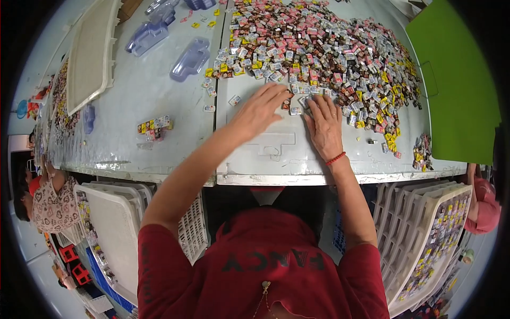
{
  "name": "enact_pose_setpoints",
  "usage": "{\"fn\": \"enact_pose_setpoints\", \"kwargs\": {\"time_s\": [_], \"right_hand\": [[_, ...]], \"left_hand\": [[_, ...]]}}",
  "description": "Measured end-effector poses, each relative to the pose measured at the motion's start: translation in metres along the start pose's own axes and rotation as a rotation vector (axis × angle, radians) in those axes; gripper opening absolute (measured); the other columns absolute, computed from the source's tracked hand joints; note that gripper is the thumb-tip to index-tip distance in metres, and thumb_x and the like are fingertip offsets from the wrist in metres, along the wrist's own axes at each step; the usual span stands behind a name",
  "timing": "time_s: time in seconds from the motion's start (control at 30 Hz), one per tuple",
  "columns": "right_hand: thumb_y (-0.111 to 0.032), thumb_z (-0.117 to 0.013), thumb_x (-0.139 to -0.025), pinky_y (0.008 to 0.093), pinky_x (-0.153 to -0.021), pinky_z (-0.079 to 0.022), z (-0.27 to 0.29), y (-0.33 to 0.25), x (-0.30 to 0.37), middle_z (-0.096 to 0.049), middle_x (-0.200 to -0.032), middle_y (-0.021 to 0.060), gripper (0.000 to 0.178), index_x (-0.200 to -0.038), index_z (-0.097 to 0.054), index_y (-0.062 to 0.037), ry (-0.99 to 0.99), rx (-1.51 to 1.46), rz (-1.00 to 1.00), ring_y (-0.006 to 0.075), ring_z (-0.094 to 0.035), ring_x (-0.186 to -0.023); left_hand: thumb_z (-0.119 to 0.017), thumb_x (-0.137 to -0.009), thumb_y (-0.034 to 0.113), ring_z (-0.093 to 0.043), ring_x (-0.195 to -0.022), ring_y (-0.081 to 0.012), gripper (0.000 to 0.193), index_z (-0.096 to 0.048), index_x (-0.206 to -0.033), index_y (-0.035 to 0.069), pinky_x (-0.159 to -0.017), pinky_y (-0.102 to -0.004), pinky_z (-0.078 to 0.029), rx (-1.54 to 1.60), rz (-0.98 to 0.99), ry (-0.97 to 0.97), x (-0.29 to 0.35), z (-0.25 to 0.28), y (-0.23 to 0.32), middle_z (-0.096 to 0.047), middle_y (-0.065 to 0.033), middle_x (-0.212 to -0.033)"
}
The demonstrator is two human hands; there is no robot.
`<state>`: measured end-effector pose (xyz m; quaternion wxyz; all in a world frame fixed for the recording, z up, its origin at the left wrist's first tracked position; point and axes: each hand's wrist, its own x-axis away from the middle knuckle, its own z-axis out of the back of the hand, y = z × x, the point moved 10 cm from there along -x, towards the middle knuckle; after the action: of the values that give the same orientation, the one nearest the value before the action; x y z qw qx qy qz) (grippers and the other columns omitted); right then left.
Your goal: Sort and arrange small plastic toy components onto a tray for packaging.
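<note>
A wide heap of tiny printed boxes (313, 45) in pink, brown, white and yellow spreads over the far side of the white table (236, 154). Along its near edge my left hand (260, 110) reaches in, fingers stretched out and thumb apart. Its fingertips are beside a small brown box (286, 104). My right hand (325, 126) lies with fingers spread on a few boxes at the same edge. Between the two hands is a loose white box (295, 111). Neither hand visibly grips anything; what is under the right fingertips is partly hidden.
Clear plastic trays (190, 57) and a small stack of boxes (155, 126) sit to the left, near a large white tray (93, 53). A green panel (457, 85) stands at right. Stacked crates (419, 228) flank me below the table edge. Other people work at both sides.
</note>
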<state>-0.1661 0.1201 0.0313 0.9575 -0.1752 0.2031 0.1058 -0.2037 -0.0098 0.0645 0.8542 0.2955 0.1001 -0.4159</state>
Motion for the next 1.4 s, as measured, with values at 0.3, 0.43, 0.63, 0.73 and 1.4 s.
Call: {"fn": "enact_pose_setpoints", "kwargs": {"time_s": [0.3, 0.43, 0.63, 0.73, 1.4], "right_hand": [[-0.016, -0.065, -0.083, 0.0507, -0.101, -0.032, 0.008, -0.027, -0.006, -0.059, -0.119, 0.0070, 0.032, -0.114, -0.062, -0.0074, 0.002, 0.015, 0.108, 0.0292, -0.049, -0.116], [-0.013, -0.064, -0.083, 0.0520, -0.103, -0.029, 0.002, -0.032, -0.005, -0.060, -0.113, 0.0062, 0.028, -0.110, -0.064, -0.0067, -0.009, 0.083, 0.106, 0.0268, -0.051, -0.113], [-0.013, -0.067, -0.081, 0.0516, -0.102, -0.030, 0.007, -0.026, -0.007, -0.062, -0.102, 0.0054, 0.026, -0.106, -0.065, -0.0067, 0.035, 0.094, 0.021, 0.0260, -0.053, -0.107], [-0.014, -0.070, -0.079, 0.0519, -0.100, -0.030, 0.009, -0.020, -0.007, -0.063, -0.098, 0.0050, 0.027, -0.105, -0.065, -0.0074, 0.045, 0.088, -0.014, 0.0256, -0.054, -0.105], [-0.009, -0.062, -0.084, 0.0497, -0.101, -0.031, 0.019, -0.005, -0.007, -0.064, -0.105, 0.0041, 0.024, -0.108, -0.064, -0.0112, -0.047, 0.099, 0.012, 0.0244, -0.055, -0.104]], "left_hand": [[-0.076, -0.071, 0.014, -0.052, -0.109, -0.0278, 0.043, -0.060, -0.111, 0.005, -0.093, -0.0377, -0.045, 0.012, -0.038, -0.111, -0.006, -0.026, -0.024, -0.061, -0.0073, -0.107], [-0.076, -0.071, 0.012, -0.054, -0.106, -0.0273, 0.042, -0.061, -0.110, 0.005, -0.091, -0.0377, -0.046, 0.009, 0.043, -0.155, -0.007, -0.030, -0.023, -0.061, -0.0071, -0.107], [-0.073, -0.073, 0.008, -0.056, -0.102, -0.0286, 0.039, -0.061, -0.110, 0.003, -0.090, -0.0383, -0.047, 0.093, -0.101, -0.098, -0.011, -0.028, -0.017, -0.060, -0.0088, -0.106], [-0.073, -0.074, 0.007, -0.057, -0.100, -0.0300, 0.040, -0.061, -0.111, 0.004, -0.091, -0.0380, -0.047, 0.135, -0.036, -0.157, -0.009, -0.037, -0.025, -0.060, -0.0104, -0.107], [-0.072, -0.078, 0.012, -0.058, -0.096, -0.0270, 0.025, -0.067, -0.101, 0.003, -0.087, -0.0357, -0.048, 0.170, -0.016, -0.112, -0.002, -0.037, -0.014, -0.066, -0.0078, -0.103]]}}
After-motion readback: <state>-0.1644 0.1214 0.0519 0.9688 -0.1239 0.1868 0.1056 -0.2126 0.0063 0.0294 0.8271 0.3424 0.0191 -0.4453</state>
